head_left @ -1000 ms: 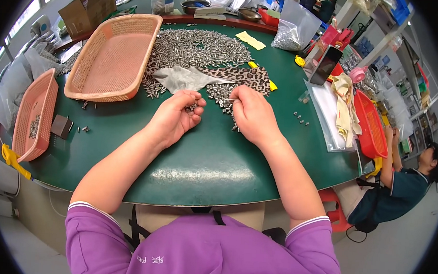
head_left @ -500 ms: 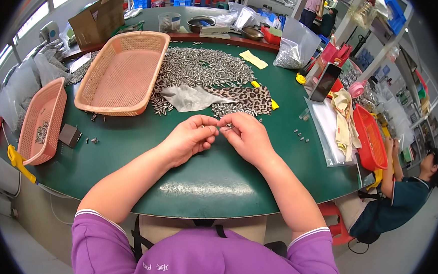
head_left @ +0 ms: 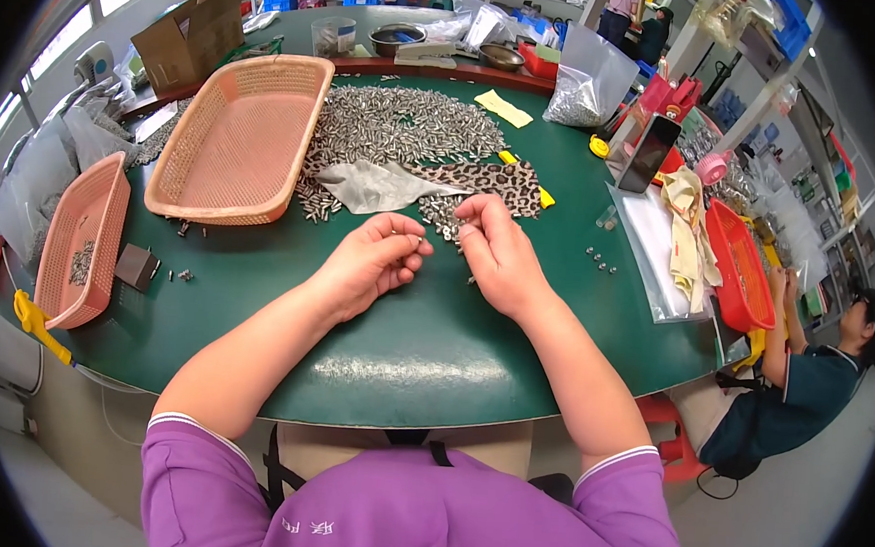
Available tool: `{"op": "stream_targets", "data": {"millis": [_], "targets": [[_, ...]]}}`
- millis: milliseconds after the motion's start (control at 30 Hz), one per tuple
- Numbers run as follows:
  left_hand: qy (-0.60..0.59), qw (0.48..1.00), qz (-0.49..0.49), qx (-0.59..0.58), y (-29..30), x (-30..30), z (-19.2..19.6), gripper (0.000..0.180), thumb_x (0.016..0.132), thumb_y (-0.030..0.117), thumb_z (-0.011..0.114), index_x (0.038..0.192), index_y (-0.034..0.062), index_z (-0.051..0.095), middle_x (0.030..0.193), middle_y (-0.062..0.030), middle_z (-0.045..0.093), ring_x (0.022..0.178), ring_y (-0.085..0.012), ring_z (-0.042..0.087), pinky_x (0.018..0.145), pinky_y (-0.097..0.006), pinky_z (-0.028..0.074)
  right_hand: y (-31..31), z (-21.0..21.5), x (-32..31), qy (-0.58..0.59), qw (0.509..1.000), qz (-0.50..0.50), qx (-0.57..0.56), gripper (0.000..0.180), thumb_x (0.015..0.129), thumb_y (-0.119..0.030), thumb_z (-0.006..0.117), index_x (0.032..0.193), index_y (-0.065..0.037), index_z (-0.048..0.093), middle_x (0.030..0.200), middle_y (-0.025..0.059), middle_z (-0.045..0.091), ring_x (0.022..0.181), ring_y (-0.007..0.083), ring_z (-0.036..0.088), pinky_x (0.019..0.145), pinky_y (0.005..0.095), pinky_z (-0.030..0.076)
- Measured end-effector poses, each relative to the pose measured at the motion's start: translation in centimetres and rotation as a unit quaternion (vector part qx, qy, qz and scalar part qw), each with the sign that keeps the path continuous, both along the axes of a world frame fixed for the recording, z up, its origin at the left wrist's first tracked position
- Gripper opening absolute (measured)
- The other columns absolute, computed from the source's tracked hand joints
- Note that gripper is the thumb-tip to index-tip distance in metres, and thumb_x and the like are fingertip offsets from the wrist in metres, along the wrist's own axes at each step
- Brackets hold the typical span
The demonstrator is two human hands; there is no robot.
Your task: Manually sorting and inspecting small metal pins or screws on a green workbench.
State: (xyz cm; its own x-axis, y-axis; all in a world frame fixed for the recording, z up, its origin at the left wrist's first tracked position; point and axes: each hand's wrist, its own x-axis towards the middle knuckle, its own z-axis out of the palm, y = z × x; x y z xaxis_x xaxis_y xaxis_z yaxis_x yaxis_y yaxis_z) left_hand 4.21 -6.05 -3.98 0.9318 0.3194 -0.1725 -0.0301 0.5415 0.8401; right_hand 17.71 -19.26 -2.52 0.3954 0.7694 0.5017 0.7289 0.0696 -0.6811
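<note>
My left hand [head_left: 370, 261] is closed above the green table, thumb and forefinger pinching a small metal part [head_left: 420, 239] whose exact kind is too small to read. My right hand [head_left: 501, 262] is curled at the near edge of a small heap of metal pieces [head_left: 444, 214], its thumb and forefinger close together. A shiny bit shows beneath its palm, but I cannot make out what it is. Just beyond lie a grey-white cloth [head_left: 369, 189] and a leopard-print cloth [head_left: 508, 184]. Behind them spreads a large pile of small cylindrical metal parts [head_left: 407, 121].
A big pink basket [head_left: 286, 204] stands left of the pile, a smaller one [head_left: 109, 243] farther left beside a dark block [head_left: 136, 267]. To the right are a phone [head_left: 650, 154], a plastic sheet [head_left: 650, 246], a red tray [head_left: 733, 267] and a seated co-worker [head_left: 786, 395].
My hands were together at the fingertips and have come apart. The right moved slightly right and away from me to the small heap, while the left shifted slightly left, still pinching.
</note>
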Motion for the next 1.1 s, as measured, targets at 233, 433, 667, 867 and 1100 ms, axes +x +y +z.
{"op": "stream_targets", "data": {"millis": [233, 433, 667, 867, 1100], "targets": [[-0.02, 1.0, -0.009, -0.02, 0.1, 0.0, -0.1, 0.012, 0.089, 0.016, 0.053, 0.097, 0.0075, 0.049, 0.085, -0.0017, 0.057, 0.068, -0.0062, 0.051, 0.06, -0.018, 0.044, -0.4, 0.7, -0.5, -0.099, 0.992, -0.007, -0.076, 0.012, 0.086, -0.019, 0.049, 0.092, -0.009, 0.053, 0.078, 0.0101, 0.06, 0.078, 0.0303, 0.058, 0.066, 0.041, 0.046], [-0.032, 0.999, -0.009, -0.031, 0.1, 0.0, -0.3, 0.012, 0.089, 0.016, 0.054, 0.096, 0.0079, 0.049, 0.083, -0.0009, 0.056, 0.067, -0.0057, 0.05, 0.059, -0.018, 0.043, -0.4, 0.3, -0.4, -0.142, 0.989, 0.001, -0.045, 0.01, 0.084, -0.018, 0.053, 0.091, -0.01, 0.055, 0.076, 0.0086, 0.06, 0.076, 0.0282, 0.059, 0.065, 0.0396, 0.046], [-0.031, 0.999, -0.012, -0.032, 0.1, 0.0, -0.4, 0.012, 0.089, 0.015, 0.055, 0.096, 0.0079, 0.049, 0.084, -0.0012, 0.056, 0.067, -0.0056, 0.05, 0.059, -0.018, 0.044, -0.4, 0.3, -0.4, -0.146, 0.988, -0.001, -0.047, 0.01, 0.084, -0.018, 0.053, 0.09, -0.01, 0.055, 0.074, 0.0081, 0.06, 0.074, 0.028, 0.059, 0.064, 0.0394, 0.047], [-0.034, 0.999, -0.003, -0.03, 0.1, 0.0, -0.7, 0.013, 0.087, 0.012, 0.056, 0.096, 0.0072, 0.049, 0.083, -0.002, 0.056, 0.067, -0.0057, 0.051, 0.058, -0.018, 0.044, -0.4, 0.2, -0.8, -0.084, 0.994, 0.018, -0.071, 0.012, 0.085, -0.019, 0.052, 0.091, -0.009, 0.055, 0.074, 0.0102, 0.061, 0.07, 0.0294, 0.059, 0.062, 0.0393, 0.046], [-0.046, 0.999, 0.017, -0.006, -0.1, 0.1, -0.5, 0.012, 0.087, 0.011, 0.056, 0.096, 0.0062, 0.049, 0.084, -0.0029, 0.056, 0.067, -0.0062, 0.05, 0.059, -0.018, 0.044, -0.3, -0.2, -0.9, -0.003, 0.996, 0.036, -0.082, 0.015, 0.086, -0.019, 0.049, 0.094, -0.007, 0.054, 0.075, 0.0114, 0.061, 0.069, 0.0297, 0.06, 0.062, 0.037, 0.046]]}}
